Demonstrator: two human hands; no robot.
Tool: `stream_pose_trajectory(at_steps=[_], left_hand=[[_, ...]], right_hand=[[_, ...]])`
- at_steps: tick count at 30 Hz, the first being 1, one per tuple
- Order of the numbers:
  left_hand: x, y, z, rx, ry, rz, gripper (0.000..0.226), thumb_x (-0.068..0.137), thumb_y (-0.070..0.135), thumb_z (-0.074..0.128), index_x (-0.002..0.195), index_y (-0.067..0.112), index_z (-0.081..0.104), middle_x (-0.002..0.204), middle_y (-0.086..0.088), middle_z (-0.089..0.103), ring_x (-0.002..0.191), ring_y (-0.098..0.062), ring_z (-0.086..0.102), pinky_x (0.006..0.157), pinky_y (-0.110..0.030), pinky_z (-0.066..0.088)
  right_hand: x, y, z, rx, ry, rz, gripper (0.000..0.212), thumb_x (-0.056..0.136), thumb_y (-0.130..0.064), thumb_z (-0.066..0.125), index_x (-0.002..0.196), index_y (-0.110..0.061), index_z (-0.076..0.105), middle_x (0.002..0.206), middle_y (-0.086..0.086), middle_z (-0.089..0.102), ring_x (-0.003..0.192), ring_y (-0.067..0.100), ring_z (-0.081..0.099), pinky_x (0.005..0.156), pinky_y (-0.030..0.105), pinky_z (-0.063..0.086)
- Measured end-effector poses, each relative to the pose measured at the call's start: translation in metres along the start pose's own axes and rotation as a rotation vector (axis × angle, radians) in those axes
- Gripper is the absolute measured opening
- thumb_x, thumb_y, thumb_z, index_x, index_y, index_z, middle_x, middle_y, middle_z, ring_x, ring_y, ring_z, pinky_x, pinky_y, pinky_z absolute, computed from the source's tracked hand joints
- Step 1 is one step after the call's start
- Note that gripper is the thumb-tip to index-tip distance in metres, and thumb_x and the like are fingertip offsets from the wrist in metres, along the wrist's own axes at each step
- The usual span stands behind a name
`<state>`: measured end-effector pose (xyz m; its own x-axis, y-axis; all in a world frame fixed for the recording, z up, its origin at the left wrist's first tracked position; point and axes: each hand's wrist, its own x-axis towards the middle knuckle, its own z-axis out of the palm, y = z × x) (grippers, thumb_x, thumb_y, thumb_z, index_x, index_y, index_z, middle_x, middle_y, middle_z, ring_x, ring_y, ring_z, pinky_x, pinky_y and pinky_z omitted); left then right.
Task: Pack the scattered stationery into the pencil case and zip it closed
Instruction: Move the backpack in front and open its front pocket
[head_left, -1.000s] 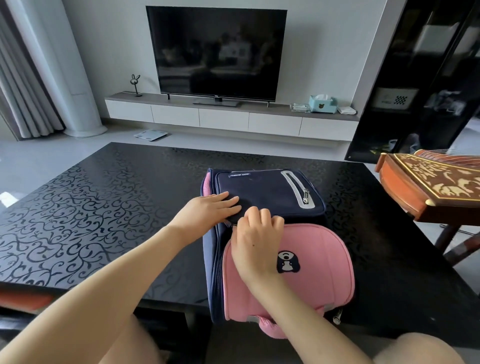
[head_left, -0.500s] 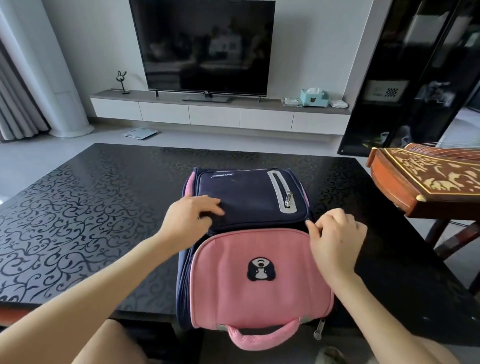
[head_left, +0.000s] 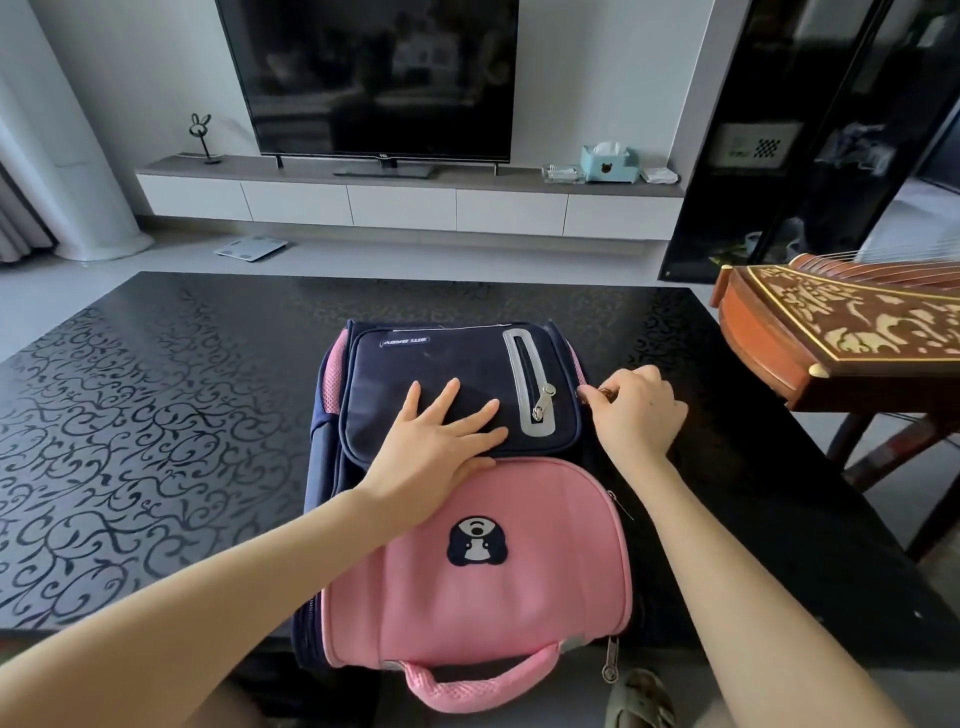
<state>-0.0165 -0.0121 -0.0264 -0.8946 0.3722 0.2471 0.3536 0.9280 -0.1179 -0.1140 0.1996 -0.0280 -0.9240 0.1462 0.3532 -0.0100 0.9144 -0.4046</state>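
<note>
Along the right side of the backpack (head_left: 467, 597), the right hand (head_left: 636, 410) has slid further back, pinching what looks like a zip pull (head_left: 602, 395). The left hand (head_left: 441, 436) now presses flat on top, holding nothing. No pencil case out yet, so the packing hasn't started.

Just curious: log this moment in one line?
left hand: flat on backpack | right hand: pinches likely zipper pull, backpack's right side

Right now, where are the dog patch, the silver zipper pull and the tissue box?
dog patch (head_left: 474, 540): head view, centre of the patch.
silver zipper pull (head_left: 543, 402): head view, its metal tab.
tissue box (head_left: 609, 166): head view, blue front face.
</note>
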Motion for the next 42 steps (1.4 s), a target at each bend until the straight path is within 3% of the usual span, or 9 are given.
stream_pose_trajectory(at_steps=[5,10,14,18,21,26,30,35,42], left_hand=[[-0.007,-0.006,-0.009,-0.175,-0.016,-0.093,0.066,0.086,0.066,0.011,0.131,0.035,0.048,0.146,0.008,0.04,0.14,-0.028,0.028,0.112,-0.057,0.017],[-0.046,-0.052,-0.015,-0.264,0.086,-0.754,0.088,0.068,0.078,0.026,0.139,0.027,0.034,0.145,-0.014,0.037,0.132,-0.036,0.034,0.105,-0.05,0.031],[-0.067,-0.064,-0.004,-1.167,-0.374,-1.288,0.12,0.032,0.094,0.052,0.13,0.025,0.046,0.125,-0.009,0.059,0.112,-0.037,0.057,0.095,-0.052,0.044],[-0.059,-0.041,-0.012,-1.402,-0.215,-1.315,0.067,0.075,0.066,0.054,0.112,0.01,0.058,0.092,-0.01,0.067,0.081,-0.026,0.064,0.081,-0.037,0.051],[-0.044,-0.018,-0.016,-1.405,-0.094,-1.364,0.044,0.09,0.043,0.042,0.117,0.009,0.051,0.082,-0.009,0.059,0.066,-0.023,0.055,0.058,-0.031,0.045],[0.005,0.044,-0.02,-1.823,-0.087,-1.355,0.04,0.098,0.029,0.034,0.129,0.004,0.038,0.112,-0.016,0.057,0.097,-0.039,0.058,0.072,-0.057,0.051],[0.039,0.124,-0.039,-1.931,-0.323,-1.131,0.037,0.102,0.015,0.023,0.117,-0.008,0.049,0.107,-0.007,0.068,0.108,-0.02,0.061,0.083,-0.025,0.05],[0.053,0.098,-0.052,-0.995,-0.075,-0.734,0.015,0.087,0.011,0.051,0.081,0.007,0.064,0.095,-0.011,0.073,0.061,-0.022,0.062,0.064,-0.032,0.055],[0.028,0.027,-0.027,-0.099,-0.17,-0.372,0.089,0.072,0.061,0.063,0.145,0.034,0.019,0.135,-0.003,0.045,0.124,-0.027,0.04,0.091,-0.037,0.043]], right_hand=[[-0.029,0.002,-0.002,0.243,-0.119,0.066,0.031,0.094,-0.038,0.047,0.116,-0.018,0.055,0.111,0.01,0.062,0.095,0.029,0.058,0.069,0.033,0.039],[-0.098,0.041,-0.035,0.432,-0.436,0.257,0.057,0.092,-0.061,0.028,0.125,-0.022,0.053,0.11,0.002,0.061,0.107,0.027,0.055,0.085,0.037,0.04],[-0.147,0.047,-0.05,0.473,-0.527,0.359,0.057,0.09,-0.064,0.018,0.1,-0.024,0.058,0.083,-0.006,0.054,0.079,0.016,0.049,0.081,0.035,0.04],[-0.183,0.052,-0.055,0.465,-0.488,0.398,0.064,0.09,-0.064,0.021,0.131,-0.02,0.044,0.09,-0.002,0.061,0.075,0.015,0.057,0.079,0.036,0.046],[-0.189,0.053,-0.055,0.508,-0.488,0.455,0.084,0.082,-0.073,0.028,0.148,-0.022,0.015,0.138,0.009,0.049,0.115,0.03,0.054,0.094,0.045,0.046],[-0.19,0.037,-0.065,1.048,-0.636,0.775,0.09,0.079,-0.061,0.058,0.147,-0.038,0.005,0.143,0.011,0.04,0.1,0.036,0.059,0.079,0.046,0.052],[-0.175,0.02,-0.059,1.325,-0.565,0.976,0.103,0.073,-0.045,0.075,0.148,-0.031,0.007,0.139,0.023,0.041,0.107,0.04,0.057,0.082,0.051,0.051],[-0.14,0.039,-0.056,1.048,-0.23,0.922,0.105,0.071,-0.044,0.077,0.148,-0.025,0.009,0.141,0.015,0.041,0.116,0.038,0.053,0.091,0.049,0.048],[-0.059,0.106,-0.06,-0.006,-0.243,0.319,0.077,0.081,-0.041,0.068,0.141,-0.017,0.026,0.127,0.014,0.054,0.109,0.034,0.057,0.077,0.041,0.05]])
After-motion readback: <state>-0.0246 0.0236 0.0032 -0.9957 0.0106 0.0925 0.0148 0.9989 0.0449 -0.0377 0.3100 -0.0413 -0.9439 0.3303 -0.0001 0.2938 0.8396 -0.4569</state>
